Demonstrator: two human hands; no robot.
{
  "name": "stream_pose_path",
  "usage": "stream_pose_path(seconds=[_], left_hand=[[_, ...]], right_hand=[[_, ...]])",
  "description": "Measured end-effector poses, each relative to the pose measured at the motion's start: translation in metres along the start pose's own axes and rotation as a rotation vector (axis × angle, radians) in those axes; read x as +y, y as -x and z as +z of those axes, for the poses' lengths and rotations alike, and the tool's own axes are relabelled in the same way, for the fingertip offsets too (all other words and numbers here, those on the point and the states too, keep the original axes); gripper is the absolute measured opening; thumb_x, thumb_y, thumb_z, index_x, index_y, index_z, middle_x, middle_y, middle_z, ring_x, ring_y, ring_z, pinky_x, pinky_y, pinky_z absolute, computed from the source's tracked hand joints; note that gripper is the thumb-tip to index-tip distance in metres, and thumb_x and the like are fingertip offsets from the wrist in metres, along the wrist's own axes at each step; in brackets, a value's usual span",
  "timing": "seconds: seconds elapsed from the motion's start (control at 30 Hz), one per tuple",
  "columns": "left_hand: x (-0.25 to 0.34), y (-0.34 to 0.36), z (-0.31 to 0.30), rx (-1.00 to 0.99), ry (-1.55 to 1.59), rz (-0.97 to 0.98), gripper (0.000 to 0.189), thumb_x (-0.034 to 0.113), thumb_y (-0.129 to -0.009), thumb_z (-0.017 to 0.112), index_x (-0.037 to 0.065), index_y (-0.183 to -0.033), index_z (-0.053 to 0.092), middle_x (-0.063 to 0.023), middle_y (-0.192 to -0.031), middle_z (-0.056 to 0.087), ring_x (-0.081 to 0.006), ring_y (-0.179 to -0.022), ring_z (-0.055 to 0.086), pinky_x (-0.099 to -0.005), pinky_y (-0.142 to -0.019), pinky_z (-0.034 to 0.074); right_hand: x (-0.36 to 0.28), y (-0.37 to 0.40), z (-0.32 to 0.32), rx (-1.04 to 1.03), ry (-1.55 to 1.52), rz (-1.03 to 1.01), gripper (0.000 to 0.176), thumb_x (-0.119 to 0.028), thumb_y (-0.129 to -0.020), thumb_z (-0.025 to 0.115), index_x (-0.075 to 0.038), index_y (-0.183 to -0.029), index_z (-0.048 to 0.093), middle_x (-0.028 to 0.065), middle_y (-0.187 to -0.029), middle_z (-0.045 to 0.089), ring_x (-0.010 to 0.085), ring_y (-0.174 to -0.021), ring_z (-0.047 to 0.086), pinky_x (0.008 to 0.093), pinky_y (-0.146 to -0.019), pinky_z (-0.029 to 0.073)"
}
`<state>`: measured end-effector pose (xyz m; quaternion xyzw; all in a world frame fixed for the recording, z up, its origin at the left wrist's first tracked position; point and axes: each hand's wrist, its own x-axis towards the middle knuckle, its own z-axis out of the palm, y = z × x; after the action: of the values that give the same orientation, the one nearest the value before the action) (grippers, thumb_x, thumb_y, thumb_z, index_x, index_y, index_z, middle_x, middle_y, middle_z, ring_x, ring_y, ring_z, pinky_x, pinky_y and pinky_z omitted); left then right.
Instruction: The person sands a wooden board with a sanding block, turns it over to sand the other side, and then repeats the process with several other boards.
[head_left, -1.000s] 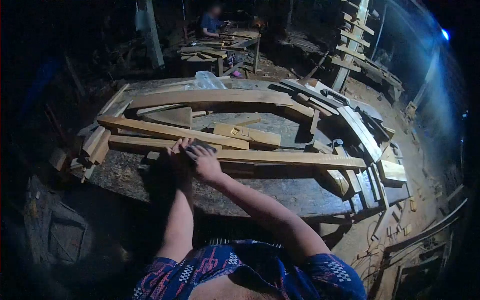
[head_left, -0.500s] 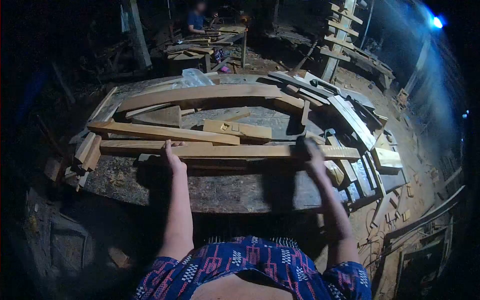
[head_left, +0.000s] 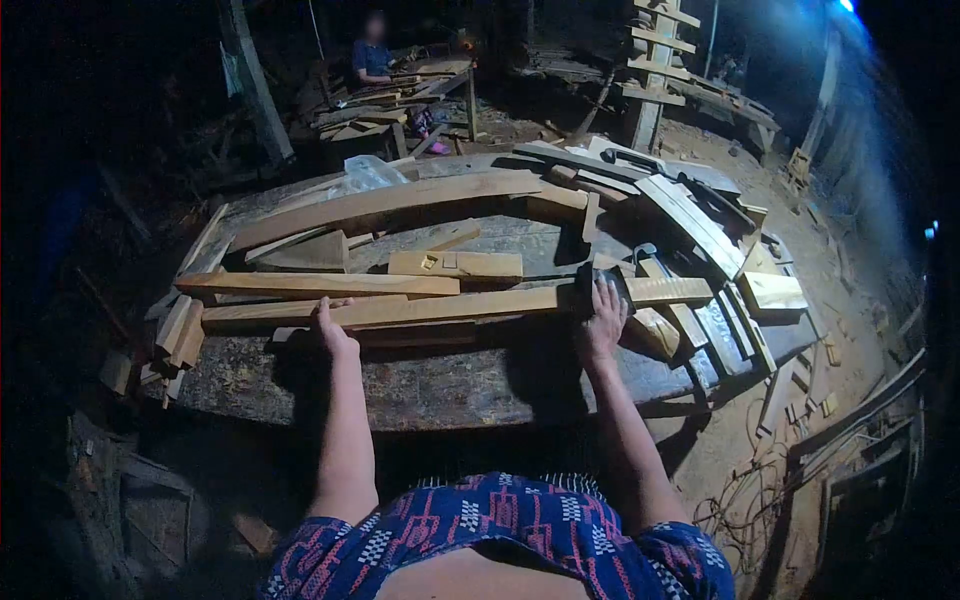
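Note:
A long, slightly curved wooden beam (head_left: 470,305) lies crosswise near the front of the worktable. At its left part my left hand (head_left: 335,325) grips it, fingers lying over the top edge. My right hand (head_left: 604,318) is closed on a dark block (head_left: 586,288) pressed against the beam toward its right end; the palm hides part of the block. Just behind lie another straight beam (head_left: 320,285) and a short piece with a mortise (head_left: 480,264).
The worn worktable (head_left: 440,390) carries a large curved plank (head_left: 400,200), a plastic bag (head_left: 372,173), a pale block (head_left: 775,292) and several boards at the right. Another person (head_left: 372,55) sits at a far bench. Wood scraps and a cable (head_left: 745,500) lie on the ground at right.
My right hand, blurred before, has moved left along the beam with the dark block. My left hand stays at the beam's left part. The whole view has shifted slightly.

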<state>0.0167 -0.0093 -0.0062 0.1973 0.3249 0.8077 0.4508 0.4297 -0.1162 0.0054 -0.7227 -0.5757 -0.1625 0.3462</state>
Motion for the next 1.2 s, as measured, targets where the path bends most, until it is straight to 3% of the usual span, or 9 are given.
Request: stream_pose_path(seconds=[0.07,0.2,0.5,0.73,1.03,1.1,1.13,1.17,1.2], left_hand=[[0.002,0.002,0.001,-0.019,0.031,0.004,0.017,0.021,-0.077,0.055,0.006,-0.08,0.046,-0.0041,-0.066,0.048,-0.0207,-0.065,0.053,-0.0347,-0.066,0.047],[0.003,0.003,0.003,0.0,0.025,-0.007,0.018,0.021,-0.077,0.055,0.007,-0.079,0.046,-0.0035,-0.066,0.047,-0.0209,-0.065,0.053,-0.0352,-0.066,0.046],[0.005,0.005,0.003,-0.014,-0.042,0.051,0.018,0.025,-0.076,0.054,0.009,-0.08,0.046,-0.0053,-0.072,0.053,-0.0198,-0.067,0.055,-0.034,-0.068,0.044],[0.01,0.012,0.011,0.006,0.009,-0.032,0.018,0.023,-0.076,0.055,0.008,-0.077,0.046,-0.0038,-0.067,0.049,-0.0198,-0.067,0.053,-0.0335,-0.069,0.044],[0.008,0.013,0.013,-0.008,-0.02,0.054,0.018,0.023,-0.076,0.055,0.008,-0.076,0.046,-0.0039,-0.065,0.049,-0.0198,-0.066,0.053,-0.0335,-0.067,0.045],[0.01,0.016,0.014,0.009,-0.022,0.022,0.018,0.023,-0.076,0.054,0.008,-0.074,0.045,-0.0042,-0.064,0.049,-0.0199,-0.067,0.054,-0.034,-0.07,0.043],[0.011,0.018,0.017,0.024,-0.022,0.039,0.018,0.024,-0.076,0.054,0.009,-0.073,0.045,-0.0042,-0.064,0.049,-0.0202,-0.067,0.054,-0.034,-0.07,0.043],[0.012,0.02,0.019,0.037,-0.024,0.055,0.019,0.025,-0.077,0.054,0.009,-0.072,0.045,-0.0042,-0.064,0.048,-0.0205,-0.067,0.054,-0.034,-0.07,0.043],[0.005,0.01,0.01,0.031,-0.028,0.055,0.019,0.025,-0.077,0.054,0.009,-0.072,0.045,-0.0042,-0.064,0.048,-0.0205,-0.067,0.054,-0.034,-0.07,0.043]], right_hand=[[-0.001,0.004,-0.002,0.044,-0.009,-0.025,0.058,-0.015,-0.065,0.05,-0.009,-0.121,0.039,0.0066,-0.128,0.035,0.0241,-0.121,0.027,0.0406,-0.099,0.016],[0.006,0.006,0.0,0.016,0.036,-0.051,0.061,-0.025,-0.066,0.051,-0.01,-0.123,0.037,0.0057,-0.13,0.032,0.0227,-0.121,0.026,0.0404,-0.1,0.015],[0.006,0.005,-0.001,0.002,0.074,-0.062,0.055,-0.024,-0.067,0.051,-0.011,-0.12,0.04,0.0053,-0.128,0.036,0.0228,-0.12,0.029,0.0402,-0.098,0.018],[0.012,0.004,0.008,0.069,0.039,-0.103,0.056,-0.018,-0.064,0.052,-0.009,-0.118,0.041,0.0059,-0.126,0.039,0.0235,-0.12,0.03,0.04,-0.099,0.017],[-0.004,-0.002,-0.003,-0.004,0.068,-0.032,0.053,-0.017,-0.064,0.055,-0.012,-0.116,0.044,0.0061,-0.123,0.041,0.0229,-0.117,0.033,0.0393,-0.096,0.022],[-0.034,-0.007,-0.012,-0.202,-0.118,-0.036,0.054,-0.015,-0.061,0.058,-0.011,-0.113,0.046,0.0088,-0.117,0.044,0.0248,-0.113,0.036,0.0389,-0.093,0.025],[-0.053,-0.004,-0.008,-0.284,-0.17,-0.14,0.054,-0.013,-0.06,0.058,-0.01,-0.112,0.046,0.01,-0.111,0.046,0.0259,-0.109,0.038,0.0384,-0.09,0.028],[-0.068,0.01,0.01,-0.099,-0.129,-0.342,0.051,-0.009,-0.061,0.053,-0.009,-0.111,0.046,0.0099,-0.11,0.046,0.0266,-0.108,0.038,0.0382,-0.09,0.028],[-0.095,0.014,0.0,-0.165,-0.198,-0.373,0.051,-0.007,-0.063,0.05,-0.009,-0.113,0.045,0.0109,-0.114,0.044,0.027,-0.11,0.037,0.0389,-0.092,0.026]])
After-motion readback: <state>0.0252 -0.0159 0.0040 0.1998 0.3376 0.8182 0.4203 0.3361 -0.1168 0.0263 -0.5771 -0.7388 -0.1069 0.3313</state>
